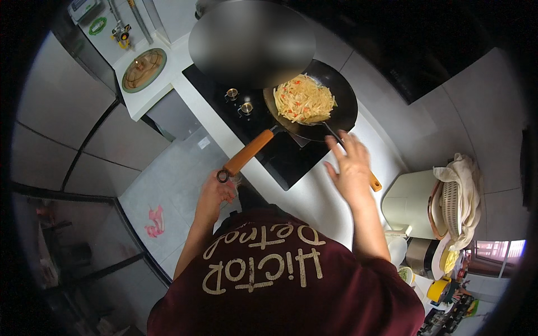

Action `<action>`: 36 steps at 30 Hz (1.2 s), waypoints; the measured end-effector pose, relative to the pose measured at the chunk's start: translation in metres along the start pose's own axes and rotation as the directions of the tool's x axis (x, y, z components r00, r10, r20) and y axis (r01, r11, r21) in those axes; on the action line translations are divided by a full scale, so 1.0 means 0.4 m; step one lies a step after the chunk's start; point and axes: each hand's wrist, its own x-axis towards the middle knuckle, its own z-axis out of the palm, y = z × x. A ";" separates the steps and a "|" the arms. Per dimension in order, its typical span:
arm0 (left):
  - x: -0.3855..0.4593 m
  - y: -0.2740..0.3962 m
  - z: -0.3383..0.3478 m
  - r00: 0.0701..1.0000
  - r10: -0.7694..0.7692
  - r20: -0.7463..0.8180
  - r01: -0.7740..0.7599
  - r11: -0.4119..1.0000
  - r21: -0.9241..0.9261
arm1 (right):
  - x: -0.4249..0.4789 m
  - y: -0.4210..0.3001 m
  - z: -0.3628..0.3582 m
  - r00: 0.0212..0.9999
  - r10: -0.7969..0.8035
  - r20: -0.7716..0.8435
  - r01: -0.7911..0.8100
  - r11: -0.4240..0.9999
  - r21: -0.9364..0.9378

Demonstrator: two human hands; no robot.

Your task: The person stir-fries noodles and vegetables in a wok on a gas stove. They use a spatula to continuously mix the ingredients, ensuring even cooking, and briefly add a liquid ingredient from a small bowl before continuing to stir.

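A dark wok point(342, 92) sits on the black glass cooktop point(290, 168), with pale shredded strips and small red pieces point(304, 98) in it. Its wooden handle point(250, 153) slants toward me. My left hand point(215, 192) is by the ring at the handle's end, fingers loosely bent, and I see nothing in them. Over the stem of a spatula or ladle point(375, 182) with a wooden grip, my right hand point(352, 166) hovers with fingers spread and slightly blurred. The tool's head rests against the food at the wok's near side.
Two round control knobs point(246, 108) stand on the cooktop. A glass lid point(144, 70) lies on the left counter. At right are a pale green bin point(410, 201), a cloth-draped basket point(452, 201) and a yellow pot point(437, 290). A blurred oval covers the top area.
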 end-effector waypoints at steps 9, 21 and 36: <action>-0.008 0.109 0.095 0.977 0.088 0.195 -0.048 0.978 -0.204 | 0.011 0.186 -0.150 0.879 0.280 0.386 -0.216 0.955 -0.202; -0.010 0.137 0.100 0.985 0.011 0.173 0.028 0.974 -0.224 | 0.309 0.435 -0.109 0.511 0.418 0.751 -0.642 0.767 0.011; 0.004 0.141 0.091 0.985 0.011 0.174 0.024 0.980 -0.195 | 0.131 0.207 -0.117 0.963 0.148 0.224 -0.141 0.989 -0.050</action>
